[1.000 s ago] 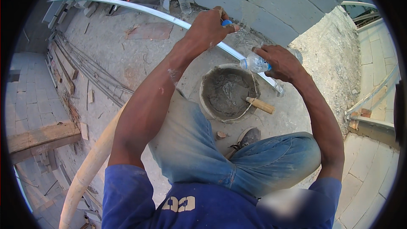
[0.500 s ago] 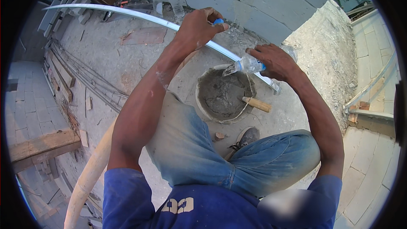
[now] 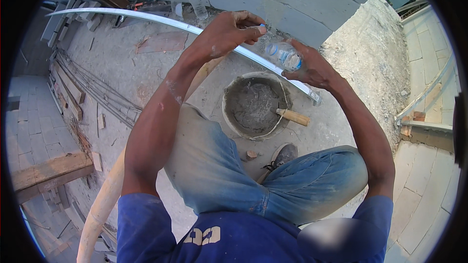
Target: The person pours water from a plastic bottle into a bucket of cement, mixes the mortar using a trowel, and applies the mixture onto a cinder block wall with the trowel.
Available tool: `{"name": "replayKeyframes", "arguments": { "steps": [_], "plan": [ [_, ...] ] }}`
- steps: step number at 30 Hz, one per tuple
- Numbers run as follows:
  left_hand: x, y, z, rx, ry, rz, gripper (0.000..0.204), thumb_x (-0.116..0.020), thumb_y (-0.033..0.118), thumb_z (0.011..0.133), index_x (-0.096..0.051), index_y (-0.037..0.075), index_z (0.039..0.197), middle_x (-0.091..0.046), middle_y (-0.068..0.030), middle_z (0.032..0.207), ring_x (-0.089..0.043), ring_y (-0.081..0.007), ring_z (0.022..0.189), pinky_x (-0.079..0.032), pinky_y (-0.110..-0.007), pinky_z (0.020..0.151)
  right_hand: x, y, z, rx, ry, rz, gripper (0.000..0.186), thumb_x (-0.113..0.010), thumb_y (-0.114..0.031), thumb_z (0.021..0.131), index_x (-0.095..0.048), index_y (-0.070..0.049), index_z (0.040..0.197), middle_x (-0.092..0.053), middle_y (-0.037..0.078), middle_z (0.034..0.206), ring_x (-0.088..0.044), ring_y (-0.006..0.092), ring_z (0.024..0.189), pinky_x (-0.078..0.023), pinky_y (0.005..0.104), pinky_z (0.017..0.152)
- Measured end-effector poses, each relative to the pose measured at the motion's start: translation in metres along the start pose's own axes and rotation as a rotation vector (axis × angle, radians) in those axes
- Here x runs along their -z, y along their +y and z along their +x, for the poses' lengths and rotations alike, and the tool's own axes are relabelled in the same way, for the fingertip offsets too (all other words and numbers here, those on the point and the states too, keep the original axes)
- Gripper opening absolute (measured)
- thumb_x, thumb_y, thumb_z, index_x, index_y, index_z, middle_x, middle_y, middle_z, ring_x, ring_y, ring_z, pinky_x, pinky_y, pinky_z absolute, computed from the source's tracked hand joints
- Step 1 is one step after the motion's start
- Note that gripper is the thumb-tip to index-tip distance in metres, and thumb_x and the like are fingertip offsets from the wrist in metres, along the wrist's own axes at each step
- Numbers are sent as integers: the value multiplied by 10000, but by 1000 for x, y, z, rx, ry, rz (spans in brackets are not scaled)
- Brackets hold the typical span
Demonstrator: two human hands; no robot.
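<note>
Landmark: mortar bucket point(image 3: 226, 109).

Right hand point(image 3: 312, 65) wrapped round a clear plastic water bottle point(image 3: 285, 57), held up past the bucket's far rim, toward its right side; no cap on the neck. Left hand point(image 3: 239, 31) pinches a small blue bottle cap point(image 3: 263, 25) between thumb and fingers, farther beyond the bucket and a little to its left.

Change: half a second ago, water ran from the lowered neck over the bucket's far edge. Now the neck is raised and no stream shows. The grey mortar point(image 3: 253, 104) inside looks wet and shiny on top. Judgement: this pour has stopped, with the added water probably not worked in. A wooden trowel handle point(image 3: 293, 117) juts over the bucket's right rim, untouched.
</note>
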State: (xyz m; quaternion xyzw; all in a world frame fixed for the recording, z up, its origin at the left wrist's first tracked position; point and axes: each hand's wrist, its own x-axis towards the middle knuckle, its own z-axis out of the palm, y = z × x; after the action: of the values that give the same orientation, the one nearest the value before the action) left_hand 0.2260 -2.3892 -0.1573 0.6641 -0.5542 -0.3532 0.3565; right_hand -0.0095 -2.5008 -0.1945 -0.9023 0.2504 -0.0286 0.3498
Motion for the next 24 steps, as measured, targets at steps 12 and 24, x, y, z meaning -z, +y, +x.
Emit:
{"name": "replayKeyframes", "arguments": {
  "steps": [12, 24],
  "plan": [
    [-14, 8, 2, 130, -39, 73, 576, -655, 513, 930, -707, -59, 971, -701, -136, 764, -709, -180, 733, -581, -295, 711, -20, 0, 11, 53, 235, -63, 702, -830, -256, 732, -489, -16, 1296, -657, 228, 1105, -658, 390, 1017, -522, 445, 901],
    [-11, 1, 0, -121, 70, 180, 437, -634, 395, 966, -688, -17, 1102, -721, -138, 879, -705, -195, 782, -574, -349, 758, -4, -22, 15, 64, 220, -197, 718, -832, -302, 702, -510, -7, 1272, -660, 189, 1103, -664, 337, 1020, -529, 434, 894]
  ]
}}
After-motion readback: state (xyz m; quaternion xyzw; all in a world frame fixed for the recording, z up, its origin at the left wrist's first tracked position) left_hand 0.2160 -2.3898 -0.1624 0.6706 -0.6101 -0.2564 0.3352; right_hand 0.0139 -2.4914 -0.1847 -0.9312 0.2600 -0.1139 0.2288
